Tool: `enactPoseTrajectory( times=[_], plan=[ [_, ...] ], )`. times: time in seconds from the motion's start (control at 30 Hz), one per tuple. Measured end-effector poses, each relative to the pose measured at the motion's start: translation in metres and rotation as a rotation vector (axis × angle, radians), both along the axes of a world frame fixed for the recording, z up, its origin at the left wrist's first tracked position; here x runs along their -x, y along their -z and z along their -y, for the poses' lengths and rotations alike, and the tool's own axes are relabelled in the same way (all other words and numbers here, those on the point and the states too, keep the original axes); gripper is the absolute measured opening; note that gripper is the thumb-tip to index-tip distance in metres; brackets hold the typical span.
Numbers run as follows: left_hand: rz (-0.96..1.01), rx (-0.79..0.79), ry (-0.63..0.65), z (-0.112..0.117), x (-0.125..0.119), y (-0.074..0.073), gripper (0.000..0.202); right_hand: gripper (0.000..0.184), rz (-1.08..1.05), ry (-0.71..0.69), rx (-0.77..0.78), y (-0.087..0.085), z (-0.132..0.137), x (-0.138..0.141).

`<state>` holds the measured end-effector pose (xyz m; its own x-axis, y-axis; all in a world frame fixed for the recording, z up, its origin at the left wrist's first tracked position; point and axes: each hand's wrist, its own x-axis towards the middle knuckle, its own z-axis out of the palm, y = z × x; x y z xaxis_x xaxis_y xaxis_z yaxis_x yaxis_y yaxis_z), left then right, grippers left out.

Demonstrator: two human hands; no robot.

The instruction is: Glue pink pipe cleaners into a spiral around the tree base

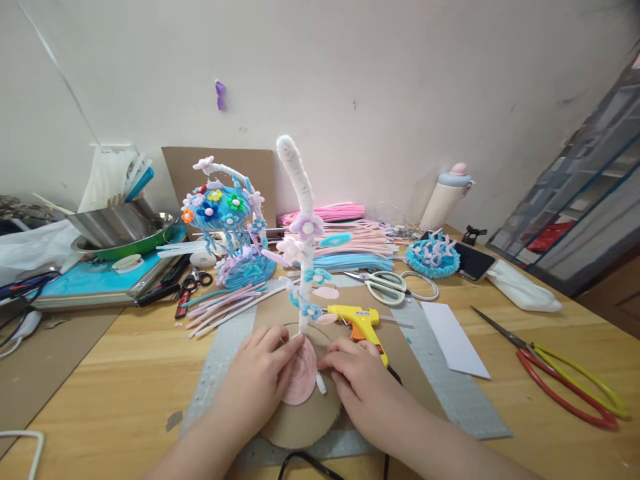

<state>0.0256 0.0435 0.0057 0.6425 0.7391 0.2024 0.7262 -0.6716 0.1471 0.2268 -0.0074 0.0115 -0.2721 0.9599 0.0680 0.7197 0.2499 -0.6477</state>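
A pink coiled disc lies on a round wooden slice, and my left hand is closed on its left edge, fingertips by the stem's foot. Fuzzy and white, the stem rises upright from there, bent at the top. It bears purple, pink and blue flowers and oval leaves. At the disc's right edge, my right hand has its fingers curled together; what is between them is hidden. A short white stub sticks out just below those fingertips.
A yellow glue gun lies behind my right hand. White-handled scissors and red-and-yellow scissors are to the right. Pipe cleaners and a finished flower piece stand at the back. A grey cutting mat lies beneath cardboard.
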Motion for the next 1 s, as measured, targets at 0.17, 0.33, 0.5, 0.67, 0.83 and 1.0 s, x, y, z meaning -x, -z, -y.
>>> enactPoseTrajectory(
  times=[0.17,0.33,0.5,0.67,0.83,1.0],
  plan=[
    [-0.028,-0.044,0.011,0.002,-0.005,0.001,0.033,0.033,-0.010,0.001,0.003,0.001,-0.001,0.000],
    [-0.075,-0.060,0.017,0.002,-0.006,-0.003,0.032,0.034,-0.007,-0.003,-0.011,0.001,-0.001,0.001],
    [-0.113,-0.037,-0.003,0.002,-0.007,-0.008,0.032,0.035,-0.007,0.006,0.004,-0.001,0.000,0.001],
    [0.000,0.055,-0.063,0.001,-0.007,-0.006,0.033,0.034,-0.014,-0.005,0.000,-0.001,-0.001,0.001],
    [0.317,0.247,-0.088,-0.004,-0.002,0.001,0.026,0.034,-0.012,0.003,0.019,0.001,0.000,0.001],
    [0.569,0.368,-0.201,-0.011,0.005,0.008,0.027,0.033,-0.002,0.011,0.024,0.001,0.001,0.000]
  ],
)
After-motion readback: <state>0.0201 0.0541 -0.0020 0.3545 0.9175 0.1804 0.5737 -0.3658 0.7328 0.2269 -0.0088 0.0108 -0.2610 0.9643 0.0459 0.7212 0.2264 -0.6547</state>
